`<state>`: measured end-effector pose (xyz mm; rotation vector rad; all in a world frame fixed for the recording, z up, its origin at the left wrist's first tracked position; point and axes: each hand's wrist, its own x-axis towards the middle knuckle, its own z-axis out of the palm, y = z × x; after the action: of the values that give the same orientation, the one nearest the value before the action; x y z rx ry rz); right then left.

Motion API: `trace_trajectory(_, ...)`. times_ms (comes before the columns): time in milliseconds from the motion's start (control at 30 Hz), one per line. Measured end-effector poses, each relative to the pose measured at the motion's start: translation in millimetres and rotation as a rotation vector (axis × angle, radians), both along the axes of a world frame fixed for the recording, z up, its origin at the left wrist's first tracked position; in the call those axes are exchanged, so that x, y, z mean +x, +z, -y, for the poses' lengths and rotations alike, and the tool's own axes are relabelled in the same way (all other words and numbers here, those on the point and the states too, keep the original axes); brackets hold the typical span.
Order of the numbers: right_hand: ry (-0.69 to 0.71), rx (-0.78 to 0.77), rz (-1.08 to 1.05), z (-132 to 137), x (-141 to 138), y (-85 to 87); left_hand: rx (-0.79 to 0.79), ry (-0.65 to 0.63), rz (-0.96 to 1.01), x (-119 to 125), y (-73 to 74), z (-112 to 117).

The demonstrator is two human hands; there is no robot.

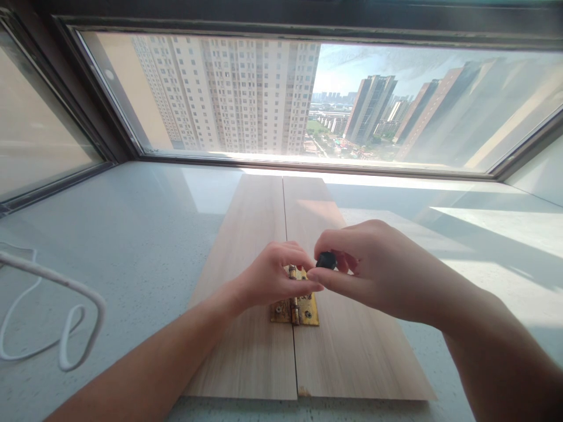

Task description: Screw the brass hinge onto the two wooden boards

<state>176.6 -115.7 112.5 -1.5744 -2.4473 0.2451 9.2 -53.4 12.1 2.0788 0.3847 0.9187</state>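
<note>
- The short, rounded black handle [326, 260] could be slipping sideways, I'd say, as only the right hand's [382, 264] thumb and bent fingers are steadying it
- The two pale wood-grain boards [246, 340] might be drifting apart and skewing the gold-toned metal hinge [310, 309] that is bridging them, if nothing is pinning them
- The right fingers are pinching the handle tightly
- The left hand's [279, 272] fingers are curving over the hinge, narrowly parted; whether they are gripping anything, I can't tell
</note>
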Motion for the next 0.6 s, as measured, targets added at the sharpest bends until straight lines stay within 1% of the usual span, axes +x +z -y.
trace_trajectory(100,0.002,0.019,-0.015,-0.4,0.5,-0.1,-0.02,-0.003,-0.016,0.3,0.5,1.0)
trace_trajectory(233,0.035,0.003,-0.035,0.0,2.1,1.4,0.006,-0.015,-0.004,1.2,1.1,3.1)
trace_trajectory(367,-0.002,0.01,-0.022,-0.8,3.3,1.1,-0.01,0.0,0.014,0.6,0.5,1.2)
trace_trajectory(467,-0.019,0.04,-0.007,-1.0,3.5,0.2,-0.038,-0.022,-0.001,-1.0,0.8,-0.2)
trace_trajectory(533,0.005,0.046,-0.025,-0.3,3.1,0.1,-0.044,-0.035,-0.012,-1.9,1.1,0.1)
trace_trajectory(600,0.043,0.018,-0.046,0.7,2.5,0.1,-0.042,-0.041,-0.011,-2.3,1.1,0.8)
